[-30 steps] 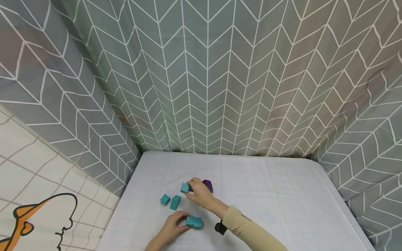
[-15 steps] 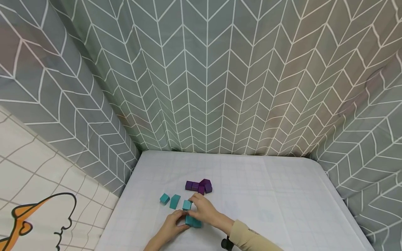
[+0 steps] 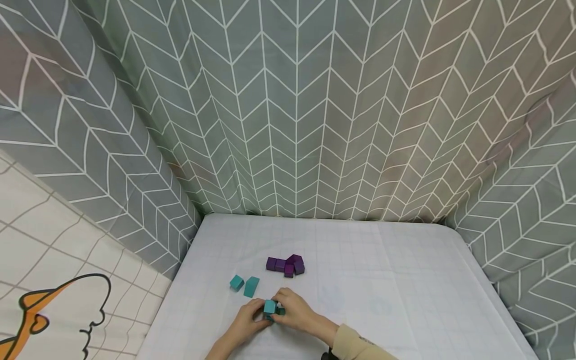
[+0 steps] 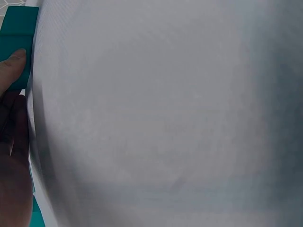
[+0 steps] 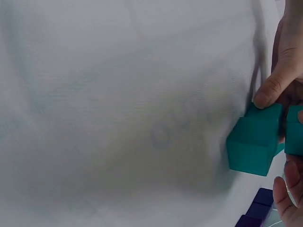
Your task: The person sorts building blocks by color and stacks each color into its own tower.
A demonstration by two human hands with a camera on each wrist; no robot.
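A teal block sits above other teal blocks between my two hands in the head view. My left hand comes from the left and grips teal blocks, its thumb on a teal block in the left wrist view. My right hand reaches in from the right and pinches the upper teal block. In the right wrist view its thumb presses a teal block, beside a second teal block. The fingers partly hide the lower blocks, so I cannot tell how they join.
Two loose teal pieces, a cube and a slanted block, lie on the white table to the left. Several purple blocks stand grouped farther back. A patterned curtain borders the table's far edge.
My right hand has carried a teal block from beside the purple blocks toward me, onto the teal blocks at my left hand. The purple group is uncovered. My left hand has barely moved.
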